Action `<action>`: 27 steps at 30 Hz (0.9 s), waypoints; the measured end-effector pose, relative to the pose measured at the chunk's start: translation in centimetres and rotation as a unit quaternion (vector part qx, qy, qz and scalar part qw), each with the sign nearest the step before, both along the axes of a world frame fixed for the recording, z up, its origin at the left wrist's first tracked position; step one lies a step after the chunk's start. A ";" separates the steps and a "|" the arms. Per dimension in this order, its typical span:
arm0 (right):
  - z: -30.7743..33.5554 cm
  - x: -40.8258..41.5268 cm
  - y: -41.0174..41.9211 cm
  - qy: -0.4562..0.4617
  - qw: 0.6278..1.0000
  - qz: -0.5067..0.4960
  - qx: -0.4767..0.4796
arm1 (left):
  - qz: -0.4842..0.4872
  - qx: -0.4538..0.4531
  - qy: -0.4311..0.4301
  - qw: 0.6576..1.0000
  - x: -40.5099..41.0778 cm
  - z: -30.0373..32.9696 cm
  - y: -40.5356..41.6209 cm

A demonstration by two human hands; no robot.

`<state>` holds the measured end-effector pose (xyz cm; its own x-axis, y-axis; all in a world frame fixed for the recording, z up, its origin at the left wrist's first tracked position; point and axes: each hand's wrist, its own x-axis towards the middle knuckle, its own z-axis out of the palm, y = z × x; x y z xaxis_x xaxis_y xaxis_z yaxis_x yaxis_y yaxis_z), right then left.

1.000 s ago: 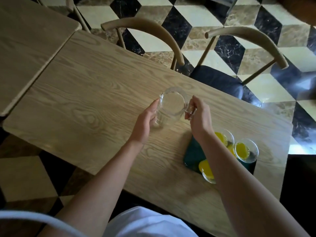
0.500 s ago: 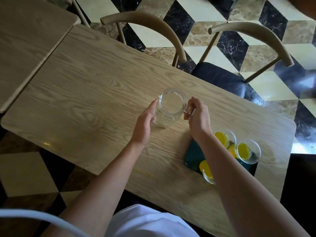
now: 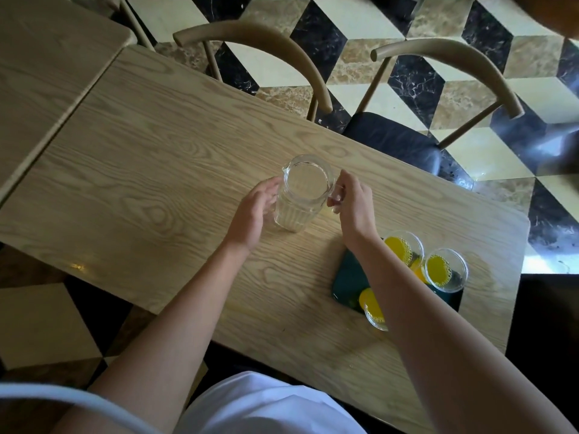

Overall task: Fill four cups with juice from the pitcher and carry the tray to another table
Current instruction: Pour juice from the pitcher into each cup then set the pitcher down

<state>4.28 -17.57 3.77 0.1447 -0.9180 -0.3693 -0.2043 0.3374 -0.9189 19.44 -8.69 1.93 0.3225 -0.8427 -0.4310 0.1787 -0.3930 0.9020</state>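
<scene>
Since the earlier frames the pitcher [image 3: 300,195] has settled onto the surface [image 3: 141,170], and both hands have loosened. At its nine o'clock the left hand [image 3: 253,211] rests relaxed against the glass; at three o'clock the right hand [image 3: 351,202] lightly curls round the handle. Down at five o'clock the tray [image 3: 346,277] carries filled cups [image 3: 445,270]. Best to release cleanly, then grip the tray level on both sides.

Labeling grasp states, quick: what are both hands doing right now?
Left hand: open, fingers relaxed against the pitcher side.
Right hand: fingers curled at the pitcher handle, pinching it.
</scene>
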 end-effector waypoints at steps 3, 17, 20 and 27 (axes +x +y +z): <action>0.2 -0.5 0.1 0.015 0.999 0.016 -0.029 | -0.041 0.027 -0.023 0.999 1.3 1.3 -1.1; 7.4 -8.4 4.3 -0.002 0.992 -0.013 -0.128 | 0.023 -0.232 -0.299 0.925 -7.0 11.3 3.2; 8.4 -12.3 7.2 -0.034 0.990 -0.033 -0.132 | -0.039 -0.246 -0.260 0.933 -10.2 11.4 5.4; 6.3 -21.7 13.2 -0.062 0.982 -0.158 -0.079 | -0.139 -0.087 -0.161 0.973 -14.8 7.2 9.0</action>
<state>-17.40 -4.41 10.03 -0.1213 -0.9689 -0.2156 0.0048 0.2166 -0.9762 4.67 0.27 9.09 0.1665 -0.9678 -0.1886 -0.2146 -0.2222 0.9511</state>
